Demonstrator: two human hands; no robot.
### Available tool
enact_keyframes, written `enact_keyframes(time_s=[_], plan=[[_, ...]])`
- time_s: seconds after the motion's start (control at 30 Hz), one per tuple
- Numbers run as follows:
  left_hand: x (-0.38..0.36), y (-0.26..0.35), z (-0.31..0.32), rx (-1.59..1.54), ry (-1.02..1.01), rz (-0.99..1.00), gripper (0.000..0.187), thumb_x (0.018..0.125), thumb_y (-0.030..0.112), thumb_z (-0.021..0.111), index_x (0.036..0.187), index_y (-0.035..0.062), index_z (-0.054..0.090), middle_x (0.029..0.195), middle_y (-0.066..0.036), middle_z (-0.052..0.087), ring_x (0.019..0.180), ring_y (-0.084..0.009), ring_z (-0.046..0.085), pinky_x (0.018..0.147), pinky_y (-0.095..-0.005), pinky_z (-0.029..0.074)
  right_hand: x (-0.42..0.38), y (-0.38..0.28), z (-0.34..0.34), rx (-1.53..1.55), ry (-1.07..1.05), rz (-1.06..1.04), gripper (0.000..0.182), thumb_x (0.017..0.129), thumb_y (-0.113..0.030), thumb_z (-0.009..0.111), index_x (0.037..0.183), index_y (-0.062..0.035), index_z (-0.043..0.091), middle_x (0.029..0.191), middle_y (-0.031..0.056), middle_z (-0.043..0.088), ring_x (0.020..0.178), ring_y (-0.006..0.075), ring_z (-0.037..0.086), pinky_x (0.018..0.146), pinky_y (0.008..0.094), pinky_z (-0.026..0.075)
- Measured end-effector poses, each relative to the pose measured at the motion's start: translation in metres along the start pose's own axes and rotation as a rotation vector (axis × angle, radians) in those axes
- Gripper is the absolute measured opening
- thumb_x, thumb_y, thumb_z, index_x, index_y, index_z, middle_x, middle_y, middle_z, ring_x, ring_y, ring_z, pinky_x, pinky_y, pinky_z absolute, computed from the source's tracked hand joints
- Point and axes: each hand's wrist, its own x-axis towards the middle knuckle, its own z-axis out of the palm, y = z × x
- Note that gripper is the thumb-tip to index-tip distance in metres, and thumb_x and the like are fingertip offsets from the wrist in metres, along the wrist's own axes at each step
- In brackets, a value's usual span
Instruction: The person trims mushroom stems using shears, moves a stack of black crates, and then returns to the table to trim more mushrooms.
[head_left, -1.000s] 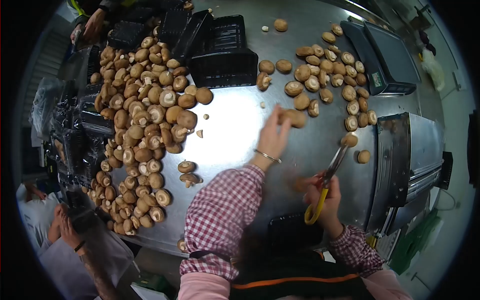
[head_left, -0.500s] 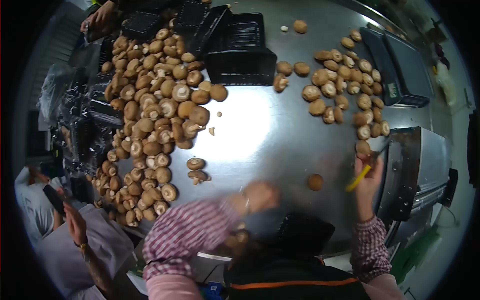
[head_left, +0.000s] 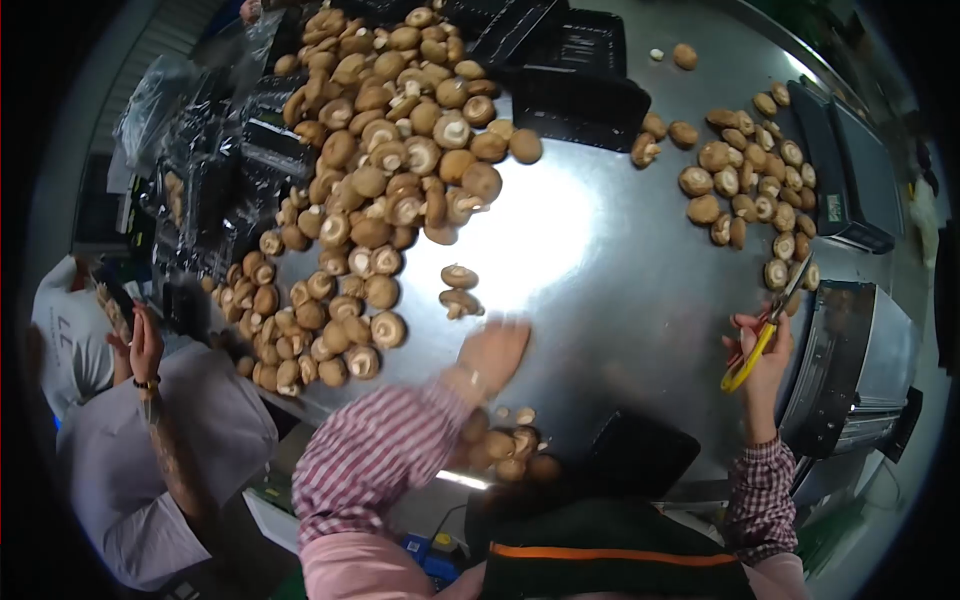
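My left hand [head_left: 496, 352] is over the steel table [head_left: 580, 300], just below two loose mushrooms [head_left: 460, 290]; its fingers are blurred and partly hidden, so what it holds, if anything, cannot be made out. At the right, my right hand [head_left: 765, 362] grips yellow-handled scissors [head_left: 748, 366], their blades pointing up toward mushrooms [head_left: 776, 273] at the edge of the right-hand group. A small cluster of mushrooms [head_left: 508, 446] lies near my body, below my left forearm. The large mushroom pile [head_left: 370, 180] spreads over the left part of the table.
Black trays [head_left: 580, 105] stand at the back, another black tray [head_left: 640, 455] near my body. Stacked dark trays [head_left: 840, 165] and a metal machine [head_left: 850, 350] line the right side. Wrapped packs [head_left: 215, 190] lie left. A co-worker's hand [head_left: 147, 345] is at lower left.
The view has shifted, so the table contents appear farther right or higher. The lone mushroom near the table's middle right is no longer visible there. The scissors now show more clearly.
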Motion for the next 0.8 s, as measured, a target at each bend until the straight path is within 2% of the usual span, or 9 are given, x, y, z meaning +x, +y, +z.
enact_keyframes(time_s=[0.1, 0.2, 0.3, 0.4, 0.47, 0.53, 0.57, 0.63, 0.8], plan=[[-0.085, -0.032, 0.018, -0.082, -0.212, 0.105, 0.019, 0.085, 0.024, 0.054, 0.098, 0.0111, 0.061, 0.089, -0.012, 0.063, 0.072, -0.0280, 0.064, 0.061, -0.0390, 0.052, -0.031, 0.025, -0.004, 0.058, -0.247, 0.036, 0.045, 0.085, 0.002, 0.056, 0.126, -0.0071, 0.039, 0.094, 0.0062, 0.061, 0.081, 0.0105, 0.058, 0.069, 0.0238, 0.049], [-0.085, -0.049, -0.010, -0.239, 0.334, -0.178, 0.020, 0.083, 0.023, 0.062, 0.090, 0.0045, 0.064, 0.077, -0.013, 0.061, 0.067, -0.0271, 0.060, 0.058, -0.0376, 0.048, -0.083, 0.030, 0.028, -0.110, -0.446, 0.006, 0.048, 0.081, 0.006, 0.057, 0.125, -0.0057, 0.043, 0.094, 0.0058, 0.062, 0.083, 0.0114, 0.059, 0.071, 0.0219, 0.049], [-0.035, -0.056, -0.004, -0.193, 0.792, -0.350, 0.048, 0.076, 0.028, 0.073, 0.107, -0.0021, 0.052, 0.101, -0.018, 0.053, 0.085, -0.0267, 0.054, 0.072, -0.0349, 0.046, -0.124, 0.017, 0.066, -0.275, -0.515, -0.218, 0.045, 0.077, 0.005, 0.064, 0.119, -0.0031, 0.049, 0.094, 0.0098, 0.063, 0.083, 0.0127, 0.062, 0.071, 0.0254, 0.051], [-0.018, -0.056, 0.020, -0.661, 0.734, -0.279, 0.057, 0.071, 0.027, 0.077, 0.112, 0.0006, 0.049, 0.098, -0.012, 0.053, 0.087, -0.0214, 0.053, 0.074, -0.0339, 0.046, -0.151, -0.024, 0.084, -0.203, -0.618, -0.110, 0.039, 0.077, 0.004, 0.066, 0.113, -0.0008, 0.052, 0.095, 0.0110, 0.063, 0.084, 0.0121, 0.062, 0.073, 0.0255, 0.051], [-0.062, -0.029, -0.003, -1.478, 0.555, -0.215, 0.049, 0.076, 0.002, 0.067, 0.119, 0.0037, 0.043, 0.116, -0.014, 0.051, 0.107, -0.0184, 0.052, 0.090, -0.0292, 0.046, -0.159, -0.033, 0.083, -0.132, -0.634, -0.089, 0.040, 0.078, 0.003, 0.066, 0.115, -0.0009, 0.050, 0.095, 0.0101, 0.063, 0.085, 0.0120, 0.062, 0.074, 0.0247, 0.051], [-0.104, -0.011, -0.005, -1.488, 0.712, 0.179, 0.053, 0.077, -0.008, 0.062, 0.122, 0.0050, 0.038, 0.127, -0.017, 0.044, 0.116, -0.0204, 0.049, 0.098, -0.0318, 0.042, -0.169, -0.039, 0.080, 0.008, -0.690, -0.015, 0.042, 0.081, 0.002, 0.065, 0.119, -0.0009, 0.046, 0.095, 0.0084, 0.062, 0.087, 0.0119, 0.062, 0.074, 0.0231, 0.052], [-0.120, 0.002, -0.010, -1.492, 0.707, 0.166, 0.053, 0.077, -0.008, 0.062, 0.122, 0.0050, 0.038, 0.127, -0.017, 0.044, 0.116, -0.0204, 0.049, 0.098, -0.0318, 0.042, -0.169, -0.048, 0.085, 0.122, -0.790, 0.070, 0.044, 0.084, -0.002, 0.062, 0.123, -0.0025, 0.041, 0.097, 0.0083, 0.062, 0.091, 0.0134, 0.062, 0.073, 0.0230, 0.052], [-0.147, 0.035, -0.017, -1.506, 0.862, 0.411, 0.053, 0.080, -0.006, 0.059, 0.125, 0.0046, 0.033, 0.135, -0.020, 0.038, 0.118, -0.0220, 0.049, 0.096, -0.0313, 0.043, -0.185, -0.091, 0.128, 0.371, -0.801, 0.435, 0.042, 0.088, -0.006, 0.058, 0.124, -0.0040, 0.037, 0.097, 0.0095, 0.060, 0.085, 0.0125, 0.061, 0.065, 0.0217, 0.052], [-0.176, 0.063, -0.003, -1.514, 0.804, 0.215, 0.050, 0.081, -0.006, 0.060, 0.122, 0.0039, 0.033, 0.135, -0.021, 0.038, 0.116, -0.0222, 0.050, 0.097, -0.0336, 0.043, -0.204, -0.104, 0.149, 0.488, -0.792, 0.245, 0.042, 0.087, -0.002, 0.057, 0.124, -0.0046, 0.037, 0.099, 0.0080, 0.056, 0.081, 0.0111, 0.059, 0.064, 0.0221, 0.052]])
